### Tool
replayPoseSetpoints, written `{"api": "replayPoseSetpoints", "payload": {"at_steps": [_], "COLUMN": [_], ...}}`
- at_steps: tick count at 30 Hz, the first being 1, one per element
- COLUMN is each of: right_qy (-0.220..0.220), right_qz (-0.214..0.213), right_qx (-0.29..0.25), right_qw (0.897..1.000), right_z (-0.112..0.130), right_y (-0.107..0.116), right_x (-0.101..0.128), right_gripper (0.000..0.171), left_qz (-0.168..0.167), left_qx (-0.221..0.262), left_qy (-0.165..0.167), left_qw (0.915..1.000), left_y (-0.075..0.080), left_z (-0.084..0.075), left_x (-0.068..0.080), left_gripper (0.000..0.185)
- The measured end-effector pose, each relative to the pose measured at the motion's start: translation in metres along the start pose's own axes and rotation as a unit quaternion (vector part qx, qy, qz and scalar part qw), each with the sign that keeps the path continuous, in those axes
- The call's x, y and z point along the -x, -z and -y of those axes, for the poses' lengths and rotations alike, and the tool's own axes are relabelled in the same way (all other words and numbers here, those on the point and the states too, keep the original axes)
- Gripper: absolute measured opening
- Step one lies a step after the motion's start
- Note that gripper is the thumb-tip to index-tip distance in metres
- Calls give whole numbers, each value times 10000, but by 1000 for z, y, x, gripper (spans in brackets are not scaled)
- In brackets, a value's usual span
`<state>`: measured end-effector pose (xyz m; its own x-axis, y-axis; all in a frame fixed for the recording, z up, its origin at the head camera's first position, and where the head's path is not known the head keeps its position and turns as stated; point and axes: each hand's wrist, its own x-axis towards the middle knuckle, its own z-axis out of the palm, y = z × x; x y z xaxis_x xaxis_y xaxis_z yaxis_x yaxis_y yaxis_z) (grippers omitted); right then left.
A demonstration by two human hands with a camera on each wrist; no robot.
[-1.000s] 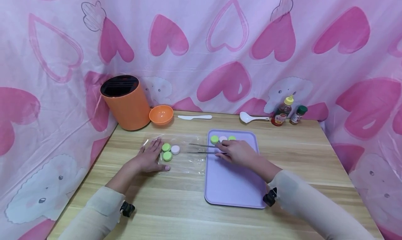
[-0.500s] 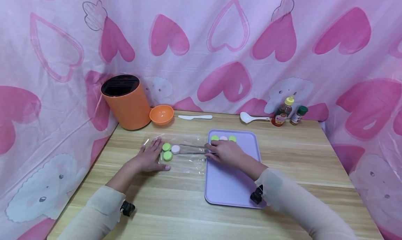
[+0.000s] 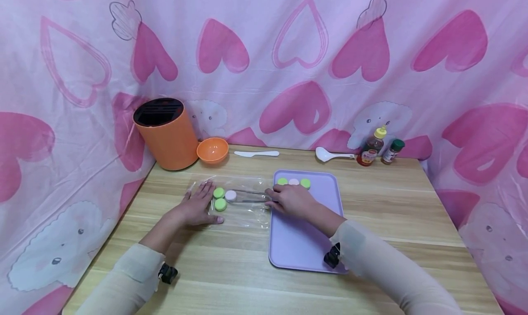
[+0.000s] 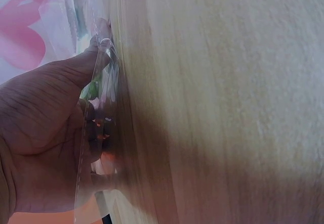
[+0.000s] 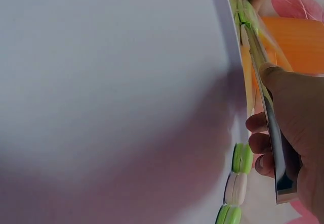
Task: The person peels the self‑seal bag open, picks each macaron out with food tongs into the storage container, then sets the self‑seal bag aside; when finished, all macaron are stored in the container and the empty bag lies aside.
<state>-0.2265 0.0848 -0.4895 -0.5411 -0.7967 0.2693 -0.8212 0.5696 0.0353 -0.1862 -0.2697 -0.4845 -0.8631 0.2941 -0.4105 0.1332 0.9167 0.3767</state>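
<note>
My left hand [image 3: 197, 208] lies flat with straight fingers on a clear plastic sheet [image 3: 247, 212], right beside two green round pieces [image 3: 219, 198] and a white one [image 3: 230, 195]. My right hand [image 3: 288, 199] grips metal tongs [image 3: 249, 196] over the left edge of a purple tray [image 3: 305, 241]. The tong tips reach the white piece. Three more pieces, green [image 3: 282, 181], white [image 3: 294, 182] and green [image 3: 305, 183], line the tray's far edge. In the right wrist view, the tongs [image 5: 268, 113] run along my fingers [image 5: 260, 145]. The left wrist view shows my palm [image 4: 45, 133] against the plastic [image 4: 104, 102].
An orange knife block [image 3: 166, 134] and an orange bowl [image 3: 212, 150] stand at the back left. A white plastic knife [image 3: 256, 153], a white spoon [image 3: 332, 155], a sauce bottle [image 3: 371, 146] and a spice jar [image 3: 392, 151] line the back edge. Pink heart cloth surrounds the table.
My right hand has moved left with the tongs, from over the tray's far pieces to the white piece on the plastic. The left hand has stayed put.
</note>
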Motion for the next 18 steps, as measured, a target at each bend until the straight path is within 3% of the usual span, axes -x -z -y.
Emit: {"api": "replayPoseSetpoints", "payload": {"at_steps": [18], "right_qy": [-55], "right_qz": [10], "right_qx": [8], "right_qw": [10000], "right_z": [-3], "right_y": [10], "right_x": [4], "right_gripper": [30], "left_qz": [22], "left_qx": [0], "left_qy": [1], "left_qw": [10000], "left_y": [0], "left_z": [0], "left_x": [0], "left_gripper": [127]}}
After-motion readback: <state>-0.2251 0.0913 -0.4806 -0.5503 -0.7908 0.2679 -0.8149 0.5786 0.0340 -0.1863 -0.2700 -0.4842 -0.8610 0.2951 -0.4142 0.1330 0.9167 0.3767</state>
